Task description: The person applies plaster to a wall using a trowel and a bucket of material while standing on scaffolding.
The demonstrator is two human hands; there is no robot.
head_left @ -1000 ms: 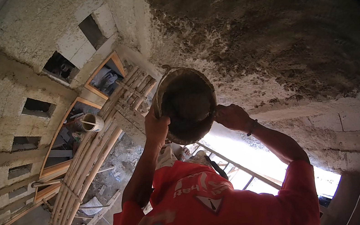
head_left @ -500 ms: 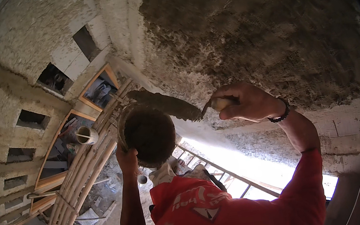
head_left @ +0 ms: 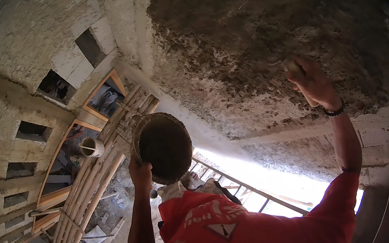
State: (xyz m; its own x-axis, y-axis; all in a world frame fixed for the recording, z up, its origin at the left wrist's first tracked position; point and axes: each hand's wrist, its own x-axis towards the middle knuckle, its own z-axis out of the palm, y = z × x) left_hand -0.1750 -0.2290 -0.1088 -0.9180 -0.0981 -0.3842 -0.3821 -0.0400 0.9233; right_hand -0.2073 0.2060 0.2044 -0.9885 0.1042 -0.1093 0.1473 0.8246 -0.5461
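My left hand (head_left: 141, 174) grips the rim of a round bucket (head_left: 186, 140), which is dark inside and crusted with mortar. The bucket tilts in front of my chest. Raised at the right, my right hand (head_left: 314, 81) is closed around a trowel handle (head_left: 312, 101) and wears a dark beaded bracelet. The trowel's blade is blurred and hard to make out against the wall. Behind the hand, the rough wall (head_left: 199, 86) carries a broad coat of dark wet mortar (head_left: 258, 8).
At the left, a pole scaffold (head_left: 76, 215) runs along a wall with square openings. A pale bucket (head_left: 92, 146) with a stick in it stands beside the poles. Wooden frames (head_left: 96, 113) sit behind. A ladder-like frame (head_left: 243, 184) crosses the bright gap below; rubble lies underneath.
My right hand has swung up and right from near the bucket to the wall with the trowel. The mortar-laden blade no longer shows clearly. The bucket has shifted slightly right.
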